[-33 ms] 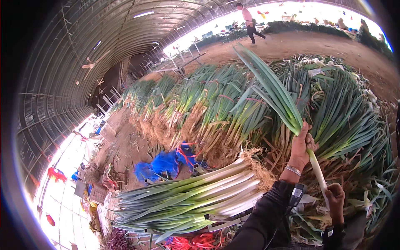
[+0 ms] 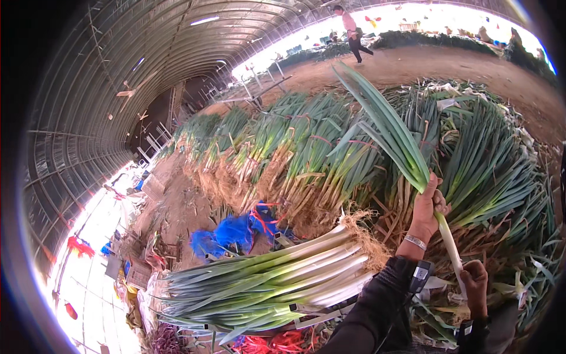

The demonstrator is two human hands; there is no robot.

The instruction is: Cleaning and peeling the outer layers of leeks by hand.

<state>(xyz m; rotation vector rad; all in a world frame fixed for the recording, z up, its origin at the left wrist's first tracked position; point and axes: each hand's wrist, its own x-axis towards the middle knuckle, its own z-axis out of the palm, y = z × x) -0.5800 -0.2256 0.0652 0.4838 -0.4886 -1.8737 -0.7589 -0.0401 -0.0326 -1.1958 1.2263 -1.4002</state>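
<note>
A large green onion (image 2: 396,131) is held at a slant, its leaves up and to the left. My left hand (image 2: 425,207) is closed around it where the green leaves meet the pale stalk. Lower right, my right hand (image 2: 475,279) pinches the stalk near its bottom end; that end is partly hidden. Left of my forearm lies a pile of cleaned green onions (image 2: 277,274) with white stalks. Their stringy roots (image 2: 368,239) point right, toward my left wrist. Beyond my hands are untrimmed green onions (image 2: 486,159), heaped on the ground.
Bundles of green onions (image 2: 306,141) stretch in a row to the far left. Blue netting (image 2: 233,233) lies behind the cleaned pile, and red ties (image 2: 283,341) lie in front. A metal rack (image 2: 259,91) stands farther back. Another person (image 2: 354,34) walks along the dirt path.
</note>
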